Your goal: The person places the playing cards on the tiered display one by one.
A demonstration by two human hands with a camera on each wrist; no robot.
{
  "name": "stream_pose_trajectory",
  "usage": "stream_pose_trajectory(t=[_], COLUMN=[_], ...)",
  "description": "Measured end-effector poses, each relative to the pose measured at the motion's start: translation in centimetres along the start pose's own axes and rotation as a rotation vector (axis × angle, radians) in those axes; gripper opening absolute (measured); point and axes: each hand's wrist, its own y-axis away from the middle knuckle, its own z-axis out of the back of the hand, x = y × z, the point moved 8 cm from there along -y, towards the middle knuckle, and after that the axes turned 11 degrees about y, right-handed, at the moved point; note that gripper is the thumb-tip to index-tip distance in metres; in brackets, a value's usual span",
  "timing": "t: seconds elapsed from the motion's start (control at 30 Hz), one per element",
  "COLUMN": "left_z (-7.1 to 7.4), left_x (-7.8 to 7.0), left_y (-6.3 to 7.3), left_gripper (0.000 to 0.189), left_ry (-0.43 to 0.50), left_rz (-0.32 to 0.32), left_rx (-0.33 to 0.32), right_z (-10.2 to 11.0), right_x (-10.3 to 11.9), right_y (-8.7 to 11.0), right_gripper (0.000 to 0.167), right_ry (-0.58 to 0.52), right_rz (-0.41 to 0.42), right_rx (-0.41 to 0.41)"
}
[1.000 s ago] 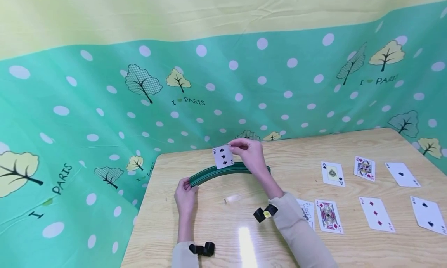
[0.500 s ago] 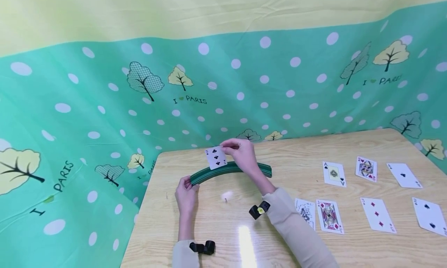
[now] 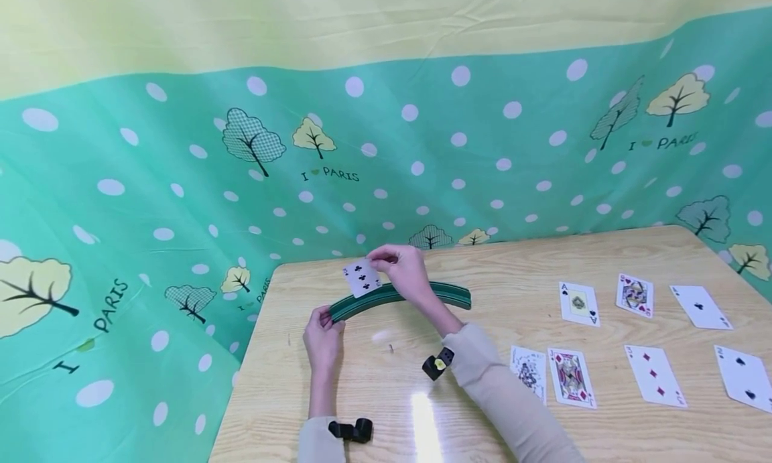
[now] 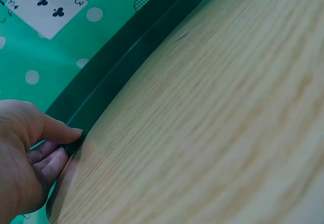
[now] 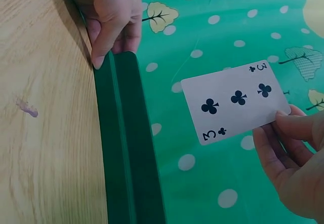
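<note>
A curved green card holder [image 3: 449, 294] with lengthwise grooves stands on the wooden table. My left hand [image 3: 322, 342] grips its left end, thumb on the near side, as the left wrist view shows. Between thumb and fingers my right hand [image 3: 405, 270] pinches a playing card, the three of clubs [image 3: 362, 277], by one corner. The card [image 5: 235, 102] is face toward me and tilted, above and behind the left part of the holder. In the right wrist view it is apart from the holder [image 5: 126, 143].
Several face-up cards lie to the right: an ace of spades [image 3: 579, 303], a queen [image 3: 634, 295], an ace of clubs [image 3: 701, 307], a joker [image 3: 529, 372], a jack of diamonds [image 3: 571, 377], a three of diamonds [image 3: 655, 374] and a two of spades [image 3: 743, 378]. A green curtain [image 3: 374, 175] hangs behind.
My right hand has moved left along the holder with the three of clubs, which is now tilted more. The left hand keeps its grip on the holder's left end.
</note>
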Motion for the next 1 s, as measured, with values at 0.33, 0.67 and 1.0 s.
stream_pose_trajectory(t=[0.33,0.67,1.0], left_z=[-0.3,-0.2,0.0], left_x=[0.4,0.3,0.1], left_y=[-0.1,-0.1,-0.2], left_gripper=[0.042,0.04,0.038], left_ry=[0.014,-0.001,0.002], left_rz=[0.03,0.003,-0.016], left_rx=[0.012,0.005,-0.011], right_z=[-1.7,-3.2,-4.3], right_x=[0.0,0.4,0.3], right_y=[-0.1,-0.2,-0.6], right_gripper=[0.012,0.01,0.009], right_ry=[0.029,0.05,0.053], right_rz=[0.031,0.069,0.052], right_rx=[0.016,0.022,0.035])
